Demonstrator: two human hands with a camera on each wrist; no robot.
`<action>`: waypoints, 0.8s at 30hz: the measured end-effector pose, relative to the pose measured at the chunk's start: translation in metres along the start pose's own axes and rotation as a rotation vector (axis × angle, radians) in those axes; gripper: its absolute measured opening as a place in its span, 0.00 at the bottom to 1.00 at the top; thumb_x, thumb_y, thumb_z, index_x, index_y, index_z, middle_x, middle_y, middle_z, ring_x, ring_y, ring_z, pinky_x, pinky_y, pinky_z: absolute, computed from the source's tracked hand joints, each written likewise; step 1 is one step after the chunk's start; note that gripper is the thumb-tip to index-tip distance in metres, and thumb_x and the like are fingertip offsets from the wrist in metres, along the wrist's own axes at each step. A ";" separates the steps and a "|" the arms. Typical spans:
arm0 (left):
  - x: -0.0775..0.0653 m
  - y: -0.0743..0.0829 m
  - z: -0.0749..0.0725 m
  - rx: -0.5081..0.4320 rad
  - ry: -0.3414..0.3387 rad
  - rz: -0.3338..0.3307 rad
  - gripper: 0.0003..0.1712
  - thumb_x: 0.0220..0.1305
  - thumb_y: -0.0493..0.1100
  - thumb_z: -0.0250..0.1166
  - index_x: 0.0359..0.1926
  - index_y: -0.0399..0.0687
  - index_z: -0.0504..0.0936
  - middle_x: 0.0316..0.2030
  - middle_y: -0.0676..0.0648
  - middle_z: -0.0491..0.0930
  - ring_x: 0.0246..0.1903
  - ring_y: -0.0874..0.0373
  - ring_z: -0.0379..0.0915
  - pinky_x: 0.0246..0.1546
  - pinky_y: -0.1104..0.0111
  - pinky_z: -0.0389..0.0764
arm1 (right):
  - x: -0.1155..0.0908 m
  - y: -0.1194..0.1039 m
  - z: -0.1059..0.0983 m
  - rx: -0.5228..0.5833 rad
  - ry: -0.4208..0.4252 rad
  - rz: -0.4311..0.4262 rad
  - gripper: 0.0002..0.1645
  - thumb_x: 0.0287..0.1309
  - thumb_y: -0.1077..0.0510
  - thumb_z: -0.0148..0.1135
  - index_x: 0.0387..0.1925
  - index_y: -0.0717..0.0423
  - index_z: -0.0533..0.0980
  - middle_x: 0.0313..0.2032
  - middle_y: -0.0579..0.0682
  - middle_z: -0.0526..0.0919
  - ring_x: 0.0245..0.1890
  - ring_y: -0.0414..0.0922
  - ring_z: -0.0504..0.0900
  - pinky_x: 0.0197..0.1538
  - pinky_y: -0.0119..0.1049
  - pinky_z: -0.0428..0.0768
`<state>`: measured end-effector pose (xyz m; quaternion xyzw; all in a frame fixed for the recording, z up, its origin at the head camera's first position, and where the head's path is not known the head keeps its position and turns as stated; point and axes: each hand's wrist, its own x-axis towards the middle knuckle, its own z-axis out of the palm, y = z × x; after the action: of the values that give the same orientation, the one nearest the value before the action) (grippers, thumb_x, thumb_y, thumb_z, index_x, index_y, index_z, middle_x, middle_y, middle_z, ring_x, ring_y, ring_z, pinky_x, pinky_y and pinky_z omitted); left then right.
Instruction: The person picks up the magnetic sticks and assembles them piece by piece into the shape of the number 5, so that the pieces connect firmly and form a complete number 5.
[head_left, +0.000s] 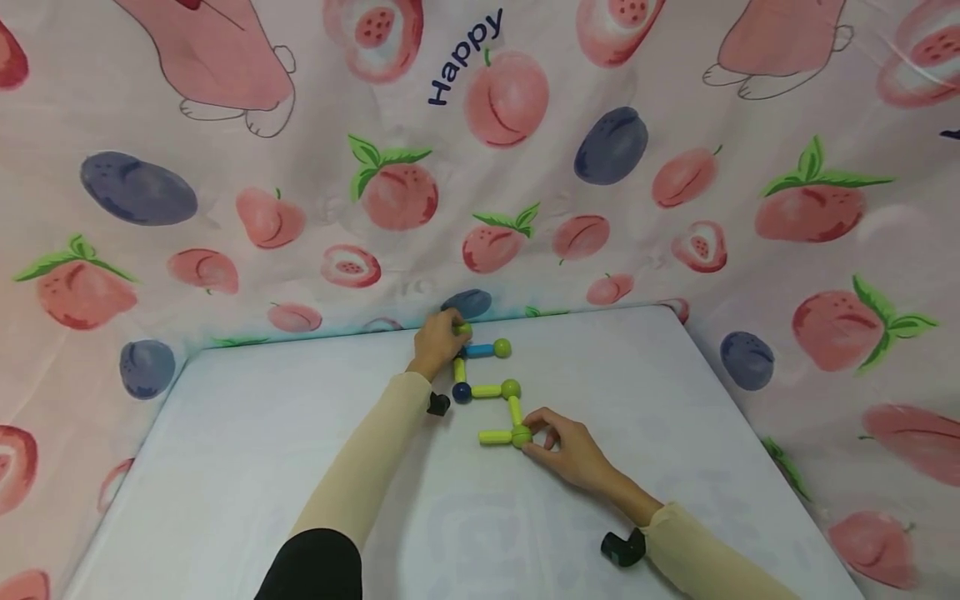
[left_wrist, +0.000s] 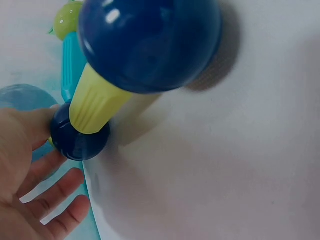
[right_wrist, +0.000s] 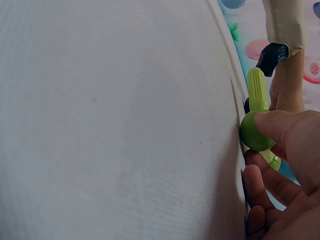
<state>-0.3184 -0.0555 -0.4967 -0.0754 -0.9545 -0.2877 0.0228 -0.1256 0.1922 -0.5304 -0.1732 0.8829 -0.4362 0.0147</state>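
Note:
A zigzag of rods and balls lies on the white table. My left hand [head_left: 437, 343] is at its far end, pinching a yellow-green rod [head_left: 462, 329] mostly hidden by the fingers, right at a dark blue ball [left_wrist: 80, 142]. A blue rod [head_left: 480, 352] runs from that ball to a green ball [head_left: 502, 348]. Another yellow rod [left_wrist: 97, 105] leads to a nearer dark blue ball [head_left: 462, 392]. My right hand [head_left: 573, 450] pinches the green corner ball [right_wrist: 255, 132] between thumb and fingers. A short yellow-green rod [head_left: 493, 437] points left from it.
Wrist-worn black cameras stand out beside the left wrist [head_left: 438, 404] and the right wrist [head_left: 623, 550]. Behind the white table [head_left: 262, 467] hangs a fruit-print cloth [head_left: 300, 183], meeting its back edge close to my left hand.

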 end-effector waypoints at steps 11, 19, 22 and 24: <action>0.002 0.001 -0.003 -0.008 -0.018 -0.024 0.22 0.65 0.46 0.72 0.58 0.45 0.84 0.49 0.43 0.84 0.41 0.50 0.77 0.42 0.53 0.80 | 0.000 -0.002 0.000 -0.001 -0.005 0.008 0.19 0.61 0.57 0.74 0.52 0.45 0.79 0.44 0.41 0.84 0.31 0.38 0.75 0.35 0.31 0.74; 0.004 0.001 -0.003 -0.046 -0.076 -0.092 0.23 0.63 0.47 0.72 0.58 0.45 0.84 0.51 0.43 0.84 0.40 0.50 0.77 0.44 0.53 0.80 | 0.000 0.000 0.001 -0.013 -0.001 0.003 0.20 0.61 0.57 0.74 0.52 0.44 0.79 0.44 0.41 0.84 0.30 0.36 0.75 0.35 0.31 0.75; 0.004 0.000 -0.002 -0.049 -0.084 -0.102 0.24 0.63 0.47 0.72 0.58 0.46 0.84 0.51 0.42 0.84 0.40 0.50 0.77 0.43 0.54 0.80 | 0.000 0.000 0.001 -0.019 0.000 -0.001 0.20 0.61 0.57 0.74 0.52 0.44 0.79 0.45 0.41 0.84 0.30 0.36 0.75 0.36 0.31 0.75; 0.004 0.000 -0.002 -0.055 -0.081 -0.103 0.24 0.63 0.47 0.72 0.58 0.45 0.84 0.50 0.43 0.84 0.40 0.51 0.77 0.41 0.55 0.79 | 0.000 0.001 0.001 -0.023 0.000 -0.005 0.20 0.61 0.56 0.75 0.53 0.44 0.79 0.45 0.41 0.84 0.31 0.35 0.76 0.36 0.31 0.76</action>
<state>-0.3223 -0.0563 -0.4947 -0.0384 -0.9489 -0.3115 -0.0325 -0.1257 0.1922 -0.5312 -0.1755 0.8875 -0.4259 0.0115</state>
